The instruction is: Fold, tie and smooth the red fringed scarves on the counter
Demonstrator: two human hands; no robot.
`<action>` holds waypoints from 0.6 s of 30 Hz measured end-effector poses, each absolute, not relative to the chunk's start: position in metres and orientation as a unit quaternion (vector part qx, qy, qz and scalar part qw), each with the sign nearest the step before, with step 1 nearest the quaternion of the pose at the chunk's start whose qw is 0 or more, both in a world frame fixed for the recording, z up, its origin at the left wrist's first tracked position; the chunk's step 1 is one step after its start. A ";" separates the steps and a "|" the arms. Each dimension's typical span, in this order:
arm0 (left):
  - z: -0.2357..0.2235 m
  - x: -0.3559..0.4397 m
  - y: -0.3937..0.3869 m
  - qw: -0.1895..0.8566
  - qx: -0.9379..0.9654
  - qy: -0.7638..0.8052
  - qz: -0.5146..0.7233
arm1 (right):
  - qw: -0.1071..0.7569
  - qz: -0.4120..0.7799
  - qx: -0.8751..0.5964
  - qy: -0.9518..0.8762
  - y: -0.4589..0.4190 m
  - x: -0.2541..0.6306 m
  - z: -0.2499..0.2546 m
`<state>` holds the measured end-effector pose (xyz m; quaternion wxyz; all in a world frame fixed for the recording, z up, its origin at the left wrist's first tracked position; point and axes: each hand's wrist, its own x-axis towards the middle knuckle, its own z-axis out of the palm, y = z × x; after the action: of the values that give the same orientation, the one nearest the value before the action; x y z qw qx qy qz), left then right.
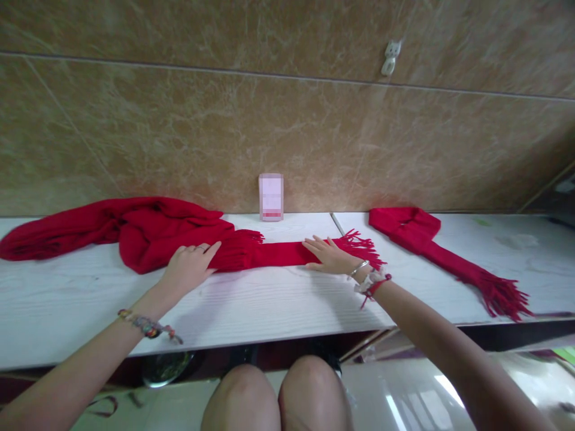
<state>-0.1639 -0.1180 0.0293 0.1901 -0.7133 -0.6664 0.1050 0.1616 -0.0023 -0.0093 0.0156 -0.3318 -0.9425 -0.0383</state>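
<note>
A long red scarf (278,254) lies on the white board, its middle flat and its left part bunched in a loose heap. Over the right stretch of it my right hand (330,254) rests flat, fingers spread, beside the fringe. My left hand (192,264) is at the heap's front edge, fingers curled around the cloth; some fingertips are hidden in it. A second red scarf (442,254), folded over at its top end and fringed at the other, lies apart at the right.
A pale pink and white box (271,196) stands against the tiled wall at the back. The white board (251,317) ends in a front edge above my knees. A white wall socket or plug (390,58) is high on the wall. A round glassy dish (167,368) sits below the board.
</note>
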 end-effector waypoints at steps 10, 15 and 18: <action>0.023 -0.161 -0.118 0.236 -0.664 -0.704 0.093 | -0.009 -0.094 -0.423 -0.901 0.035 0.252 -0.023; 0.022 -0.163 -0.116 0.248 -0.674 -0.687 0.109 | -0.012 -0.076 -0.444 -0.893 0.040 0.284 -0.020; 0.023 -0.165 -0.116 0.242 -0.676 -0.688 0.111 | -0.030 -0.054 -0.453 -0.889 0.046 0.296 -0.014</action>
<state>-0.1653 -0.1156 0.0232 0.2419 -0.6756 -0.6876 0.1109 0.2963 0.0457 -0.0142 -0.0303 -0.4530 -0.8894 -0.0537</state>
